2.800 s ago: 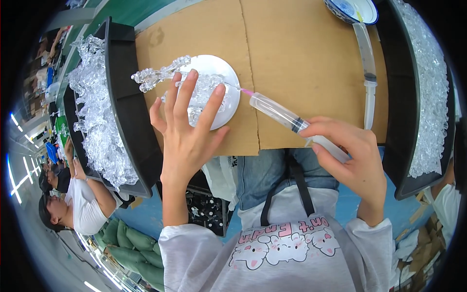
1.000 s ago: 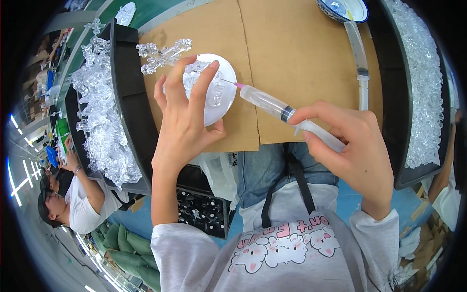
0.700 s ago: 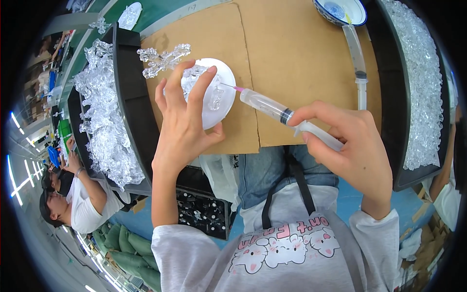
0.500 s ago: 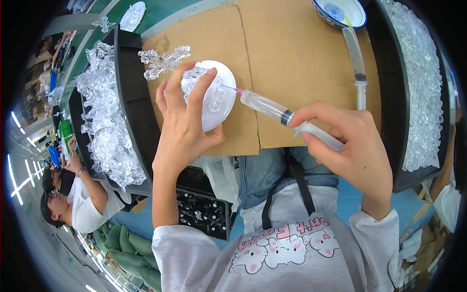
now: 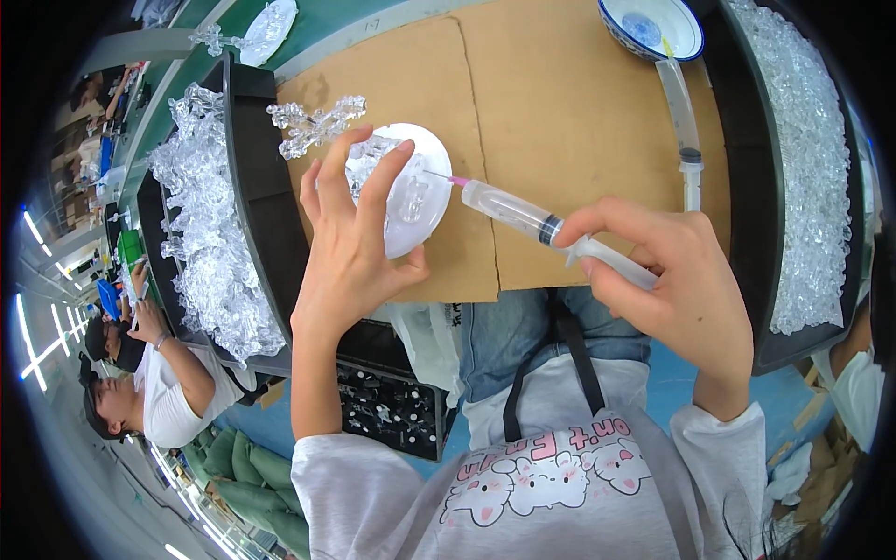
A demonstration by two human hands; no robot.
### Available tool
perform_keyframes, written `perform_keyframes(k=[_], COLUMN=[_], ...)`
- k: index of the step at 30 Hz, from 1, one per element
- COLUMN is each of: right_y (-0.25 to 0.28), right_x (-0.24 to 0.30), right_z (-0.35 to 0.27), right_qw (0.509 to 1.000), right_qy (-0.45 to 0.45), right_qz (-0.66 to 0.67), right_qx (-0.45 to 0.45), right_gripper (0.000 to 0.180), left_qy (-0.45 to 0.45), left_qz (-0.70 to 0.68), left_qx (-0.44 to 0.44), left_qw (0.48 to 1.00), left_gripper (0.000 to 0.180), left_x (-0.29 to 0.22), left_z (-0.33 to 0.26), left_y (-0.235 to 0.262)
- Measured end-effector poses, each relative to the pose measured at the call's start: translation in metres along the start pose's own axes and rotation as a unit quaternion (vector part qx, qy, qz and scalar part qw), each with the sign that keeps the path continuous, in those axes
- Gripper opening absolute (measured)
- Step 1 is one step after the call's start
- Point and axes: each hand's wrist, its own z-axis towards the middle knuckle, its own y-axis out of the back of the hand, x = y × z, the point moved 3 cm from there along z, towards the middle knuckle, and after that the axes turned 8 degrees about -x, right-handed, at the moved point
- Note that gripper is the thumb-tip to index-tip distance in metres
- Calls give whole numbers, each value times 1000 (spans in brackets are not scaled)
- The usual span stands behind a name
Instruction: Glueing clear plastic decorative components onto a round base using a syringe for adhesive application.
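My left hand (image 5: pixel 350 233) grips a small white round dish (image 5: pixel 431 154), its thumb at the near rim and its fingers reaching over the top. Clear plastic pieces (image 5: pixel 408 201) lie on the dish, partly hidden behind those fingers. In my right hand (image 5: pixel 658 271) is a clear syringe (image 5: pixel 509 205) with a dark plunger seal and a pink needle hub. The thin needle points left over the dish, close to the clear pieces; I cannot tell whether it touches one. A clear branched plastic ornament (image 5: pixel 313 124) rests just beyond my left fingers.
Brown cardboard (image 5: pixel 579 112) covers the tabletop. Black bins of clear plastic parts stand left (image 5: pixel 266 177) and right (image 5: pixel 747 187). A second syringe (image 5: pixel 679 121) leans its yellow tip in a blue-rimmed bowl (image 5: pixel 691 42). Another white dish (image 5: pixel 271 33) is far left; a co-worker (image 5: pixel 187 392) sits beyond.
The view has shifted slightly. Both hands keep nearly the same pose, with the syringe still over the dish. At the left, the co-worker's hands have moved a little.
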Motion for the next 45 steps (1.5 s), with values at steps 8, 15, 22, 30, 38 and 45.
perform_keyframes(k=[8, 15, 22, 30, 38, 45], right_y=[-1, 3, -2, -3, -5, 2], right_x=[-4, -9, -14, -13, -13, -12], right_z=[2, 3, 3, 3, 2, -2], right_qw=[1000, 1000, 1000, 1000, 1000, 1000], right_qy=[-7, -25, 1, 3, 10, -6], right_qz=[-2, 6, 19, 9, 17, 13], right_qx=[13, 5, 2, 4, 3, 11], right_gripper=[19, 22, 21, 22, 22, 16], left_qy=[-5, -8, -4, -6, -18, -59], left_qz=[7, 9, 9, 7, -2, 72], left_qx=[0, 0, -3, -9, -26, -32], left_qw=[1000, 1000, 1000, 1000, 999, 995], left_gripper=[95, 95, 94, 94, 92, 90], left_x=[3, 7, 8, 9, 10, 13], left_z=[-7, -11, -14, -16, -18, -30], left_y=[-4, -9, -9, -9, -12, -20])
